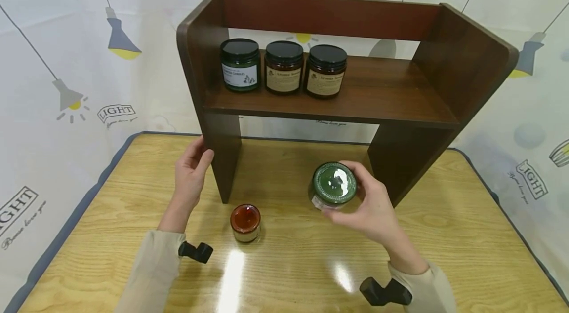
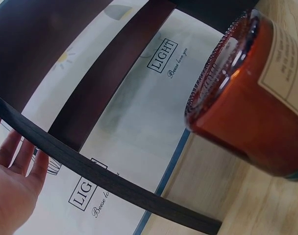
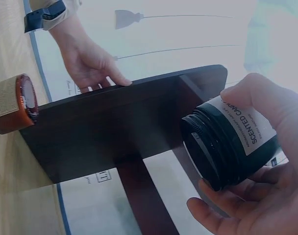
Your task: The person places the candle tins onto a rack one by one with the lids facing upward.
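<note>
My right hand (image 1: 373,209) grips a green glass candle jar (image 1: 334,183) in the air, in front of the shelf's lower opening. The jar is upside down: its glass base faces up in the head view, and its black lid (image 3: 200,152) and white label show in the right wrist view. My left hand (image 1: 188,170) touches the dark wooden shelf (image 1: 333,113) at its left side panel, thumb at the front edge and loose fingers by the outer face. Near that panel, an amber candle jar (image 1: 245,221) stands base-up on the table.
On the shelf's board, toward the left, stand a green jar (image 1: 240,66) and two dark jars (image 1: 284,68) with tan labels, all with black lids. The wooden table (image 1: 284,273) ends at a patterned cloth backdrop (image 1: 146,81) behind and at the sides.
</note>
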{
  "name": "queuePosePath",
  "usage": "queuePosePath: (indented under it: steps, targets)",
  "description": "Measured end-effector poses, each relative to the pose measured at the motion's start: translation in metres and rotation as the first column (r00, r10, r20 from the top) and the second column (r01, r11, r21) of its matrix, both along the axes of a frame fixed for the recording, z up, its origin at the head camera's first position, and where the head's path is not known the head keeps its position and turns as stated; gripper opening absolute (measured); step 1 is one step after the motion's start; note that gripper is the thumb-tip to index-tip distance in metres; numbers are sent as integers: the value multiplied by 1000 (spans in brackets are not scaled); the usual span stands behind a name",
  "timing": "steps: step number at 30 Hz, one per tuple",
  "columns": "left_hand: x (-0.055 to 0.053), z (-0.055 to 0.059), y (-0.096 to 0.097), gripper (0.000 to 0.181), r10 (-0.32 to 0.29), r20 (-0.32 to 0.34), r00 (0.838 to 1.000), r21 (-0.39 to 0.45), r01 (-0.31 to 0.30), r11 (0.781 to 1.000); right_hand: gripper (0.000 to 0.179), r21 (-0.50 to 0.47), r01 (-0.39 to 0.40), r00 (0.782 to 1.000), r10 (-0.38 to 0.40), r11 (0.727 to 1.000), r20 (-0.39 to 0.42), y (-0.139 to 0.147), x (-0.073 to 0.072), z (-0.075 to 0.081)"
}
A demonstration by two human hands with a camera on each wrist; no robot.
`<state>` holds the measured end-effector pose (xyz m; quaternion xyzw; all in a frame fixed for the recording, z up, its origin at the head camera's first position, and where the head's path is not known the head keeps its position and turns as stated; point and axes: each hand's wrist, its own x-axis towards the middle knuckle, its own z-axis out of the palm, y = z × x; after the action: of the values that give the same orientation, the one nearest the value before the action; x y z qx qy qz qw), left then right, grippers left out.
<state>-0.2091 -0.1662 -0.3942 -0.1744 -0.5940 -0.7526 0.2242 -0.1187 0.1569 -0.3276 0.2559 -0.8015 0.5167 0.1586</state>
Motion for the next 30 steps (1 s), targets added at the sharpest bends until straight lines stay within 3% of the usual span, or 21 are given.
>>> queuePosePath:
  steps: [16,23,30]
  targets:
    - [-1,-1,0,30,-4,-8,1000,15,4,1000,67,-166,-29,997,18,986,-69,11,2,26]
    - [-2,-1,0,28,-9,-18,1000,18,10,1000,66,-250,-84,990,53,965,-131,13,1,34]
    - [-2,-2,0,29,-9,-25,1000,23,9,1000,64,-260,-87,985,44,962,-168,19,3,49]
